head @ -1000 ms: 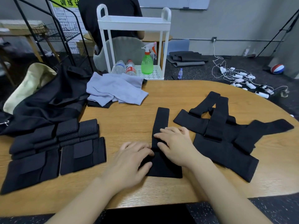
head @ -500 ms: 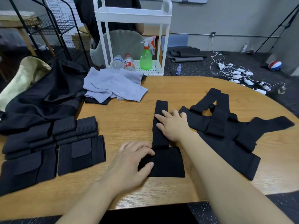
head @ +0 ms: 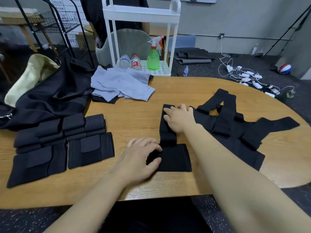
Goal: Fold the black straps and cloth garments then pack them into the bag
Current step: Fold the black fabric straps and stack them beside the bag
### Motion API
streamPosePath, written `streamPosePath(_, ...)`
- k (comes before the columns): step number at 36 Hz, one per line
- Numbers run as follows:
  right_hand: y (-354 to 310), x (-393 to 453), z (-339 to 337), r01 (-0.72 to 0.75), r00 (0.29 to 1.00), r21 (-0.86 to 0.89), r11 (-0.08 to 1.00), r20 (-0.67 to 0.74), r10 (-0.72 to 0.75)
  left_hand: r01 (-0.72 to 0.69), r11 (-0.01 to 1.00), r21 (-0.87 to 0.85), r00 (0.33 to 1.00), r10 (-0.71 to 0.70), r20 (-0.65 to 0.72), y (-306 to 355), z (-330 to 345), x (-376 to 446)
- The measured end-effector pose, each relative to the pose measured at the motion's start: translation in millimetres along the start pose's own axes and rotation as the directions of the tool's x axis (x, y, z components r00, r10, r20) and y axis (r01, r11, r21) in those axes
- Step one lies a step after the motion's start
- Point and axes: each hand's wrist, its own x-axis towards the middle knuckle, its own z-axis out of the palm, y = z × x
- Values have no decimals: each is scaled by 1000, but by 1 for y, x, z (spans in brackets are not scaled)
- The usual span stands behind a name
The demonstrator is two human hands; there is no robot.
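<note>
A black strap (head: 175, 157) lies on the wooden table (head: 134, 121), its wide pad near me and its narrow band running away. My left hand (head: 143, 157) holds the pad's left edge, thumb and fingers curled on it. My right hand (head: 180, 118) lies flat on the far end of the narrow band. A pile of unfolded black straps (head: 235, 132) sits to the right. Folded black straps (head: 64, 142) are stacked on the left. Grey cloth garments (head: 121, 86) lie at the back. A black bag (head: 50, 98) with a cream lining slumps at the far left.
A white trolley (head: 141, 15) with a green spray bottle (head: 153, 59) and two water bottles (head: 131, 63) stands behind the table. A person sits on a chair behind it. Wire racks stand at the back left. Cables and chargers (head: 249, 78) lie on the floor to the right.
My right hand slid along the narrow band away from me, from beside my left hand to the band's far end. My left hand stayed on the pad.
</note>
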Motion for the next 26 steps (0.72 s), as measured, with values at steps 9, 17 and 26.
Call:
streamPosePath(9, -8, -77, -17, 196, 957, 337, 921, -269, -105, -31, 1000, 0, 994, 30, -100, -2, -1, -4)
streamPosePath(17, 13, -147, 9, 237, 955, 447, 862, -269, -124, -140, 982, 129, 980, 119, 157, 2, -21, -10)
streamPosePath(26, 17, -157, 25, 220, 971, 349, 911, -170, -169, -240, 915, 324, 955, 163, 246, 11, -32, 7)
